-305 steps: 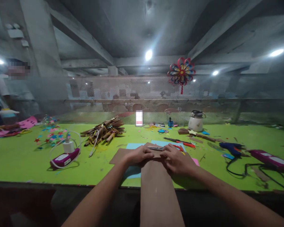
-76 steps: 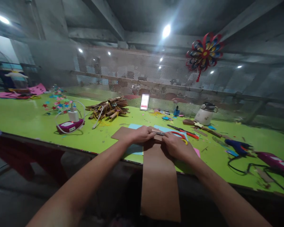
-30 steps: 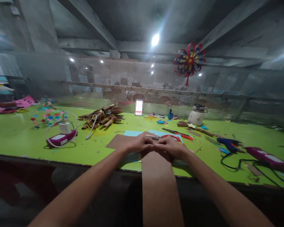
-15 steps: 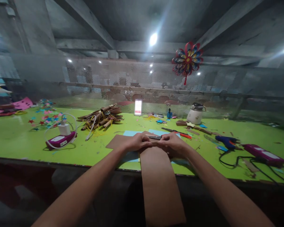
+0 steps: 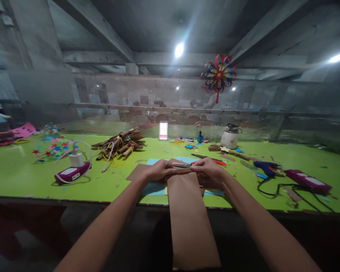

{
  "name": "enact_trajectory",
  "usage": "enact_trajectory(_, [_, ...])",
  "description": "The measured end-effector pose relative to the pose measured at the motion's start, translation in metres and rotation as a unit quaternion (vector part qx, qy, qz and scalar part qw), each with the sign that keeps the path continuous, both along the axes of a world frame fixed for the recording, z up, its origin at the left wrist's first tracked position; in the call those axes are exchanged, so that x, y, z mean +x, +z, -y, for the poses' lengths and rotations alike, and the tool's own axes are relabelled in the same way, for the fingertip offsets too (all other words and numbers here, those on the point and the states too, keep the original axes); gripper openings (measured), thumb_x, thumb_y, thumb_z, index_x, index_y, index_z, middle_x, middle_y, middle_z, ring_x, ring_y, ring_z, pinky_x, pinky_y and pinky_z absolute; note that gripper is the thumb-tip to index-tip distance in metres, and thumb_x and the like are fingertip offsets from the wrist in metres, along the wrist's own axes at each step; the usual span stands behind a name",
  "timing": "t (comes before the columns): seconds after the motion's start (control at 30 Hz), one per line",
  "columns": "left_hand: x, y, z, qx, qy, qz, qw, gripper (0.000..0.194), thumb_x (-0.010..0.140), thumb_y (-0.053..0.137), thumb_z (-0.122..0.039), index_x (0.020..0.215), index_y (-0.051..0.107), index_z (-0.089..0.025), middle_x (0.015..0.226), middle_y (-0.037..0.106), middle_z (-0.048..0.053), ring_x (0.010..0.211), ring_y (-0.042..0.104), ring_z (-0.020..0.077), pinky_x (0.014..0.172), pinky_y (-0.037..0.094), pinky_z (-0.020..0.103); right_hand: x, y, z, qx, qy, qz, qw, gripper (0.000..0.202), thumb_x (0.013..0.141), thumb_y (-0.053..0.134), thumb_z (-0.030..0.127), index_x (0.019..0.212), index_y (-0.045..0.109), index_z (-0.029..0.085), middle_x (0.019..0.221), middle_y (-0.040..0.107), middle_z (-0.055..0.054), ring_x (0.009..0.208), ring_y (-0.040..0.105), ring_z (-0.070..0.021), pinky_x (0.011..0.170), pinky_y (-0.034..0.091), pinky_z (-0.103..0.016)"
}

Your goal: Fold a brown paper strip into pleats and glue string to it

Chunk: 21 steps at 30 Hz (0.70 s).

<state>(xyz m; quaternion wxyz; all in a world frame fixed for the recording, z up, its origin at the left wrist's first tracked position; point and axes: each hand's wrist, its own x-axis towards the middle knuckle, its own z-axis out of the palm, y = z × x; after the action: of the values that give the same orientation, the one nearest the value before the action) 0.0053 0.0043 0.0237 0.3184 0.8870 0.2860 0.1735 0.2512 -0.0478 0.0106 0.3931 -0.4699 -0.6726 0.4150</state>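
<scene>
Grey beams [image 5: 98, 28] cross a dim ceiling [image 5: 158, 22]; a lamp [image 5: 179, 50] glares mid-room, another at right. A perforated screen [image 5: 116, 94] backs the green desk [image 5: 25, 177]; a pillar [image 5: 31, 36] stands left.

No readable text, label or number; white-and-pink upright panel [image 5: 163, 130] blurred to pixels, illegible.

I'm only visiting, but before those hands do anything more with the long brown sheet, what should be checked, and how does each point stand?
1. Left hand gripping the brown sheet at its far end: ok.
2. Right hand gripping that end too: ok.
3. Sheet fully on the green table: not ok, it extends past the near edge.
4. Scissors well away from both hands: not ok, close by.
5. Blue glue gun apart from the sheet: ok.
6. Underside of the gripped end: cannot tell, hidden.
</scene>
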Motion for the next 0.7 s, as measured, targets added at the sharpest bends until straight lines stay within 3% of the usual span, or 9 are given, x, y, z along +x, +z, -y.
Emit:
enact_trajectory(0.27, [-0.003, 0.007, 0.005, -0.057, -0.028, 0.076, 0.995, 0.038, 0.081, 0.053, -0.048, 0.068, 0.058, -0.013, 0.056, 0.043, -0.002, 0.053, 0.033, 0.008, 0.052, 0.024, 0.024, 0.007, 0.005, 0.0, 0.028, 0.014, -0.066, 0.997, 0.037, 0.071, 0.069, 0.045, 0.081, 0.071, 0.009, 0.058, 0.056, 0.0, 0.05, 0.045, -0.0075, 0.05, 0.034, -0.022])
enact_trajectory(0.37, [-0.001, 0.009, 0.01, -0.085, -0.056, 0.117, 0.988, 0.037, 0.081, 0.055, -0.048, 0.07, 0.058, -0.012, 0.058, 0.044, -0.002, 0.054, 0.035, 0.0077, 0.053, 0.026, 0.022, 0.004, 0.009, 0.005, 0.012, 0.032, -0.152, 0.988, 0.043, 0.075, 0.065, 0.046, 0.102, 0.067, 0.013, 0.077, 0.063, -0.005, 0.062, 0.054, -0.0105, 0.062, 0.044, -0.025])
enact_trajectory(0.47, [0.006, 0.011, 0.019, -0.13, -0.097, 0.134, 0.978, 0.04, 0.079, 0.057, -0.051, 0.067, 0.055, -0.013, 0.054, 0.043, -0.003, 0.05, 0.033, 0.0066, 0.05, 0.025, 0.022, -0.007, 0.013, 0.014, 0.0, 0.106, -0.201, 0.974, 0.051, 0.07, 0.072, 0.037, 0.116, 0.06, 0.02, 0.101, 0.063, -0.008, 0.085, 0.06, -0.017, 0.077, 0.047, -0.031])
enact_trajectory(0.57, [0.014, 0.009, 0.025, -0.176, -0.126, 0.131, 0.968, 0.044, 0.073, 0.061, -0.054, 0.062, 0.051, -0.013, 0.052, 0.039, -0.005, 0.046, 0.032, 0.0061, 0.047, 0.024, 0.021, -0.018, 0.014, 0.022, 0.012, 0.176, -0.151, 0.973, 0.049, 0.063, 0.077, 0.029, 0.11, 0.065, 0.02, 0.101, 0.063, -0.008, 0.091, 0.058, -0.0198, 0.079, 0.047, -0.032])
enact_trajectory(0.7, [0.017, 0.001, 0.023, -0.202, -0.127, 0.126, 0.963, 0.043, 0.072, 0.063, -0.055, 0.071, 0.056, -0.013, 0.053, 0.04, -0.005, 0.046, 0.033, 0.0062, 0.047, 0.024, 0.021, -0.024, 0.012, 0.023, 0.079, 0.194, -0.113, 0.971, 0.026, 0.062, 0.077, 0.029, 0.085, 0.073, 0.018, 0.091, 0.061, -0.007, 0.086, 0.056, -0.0194, 0.075, 0.046, -0.031])
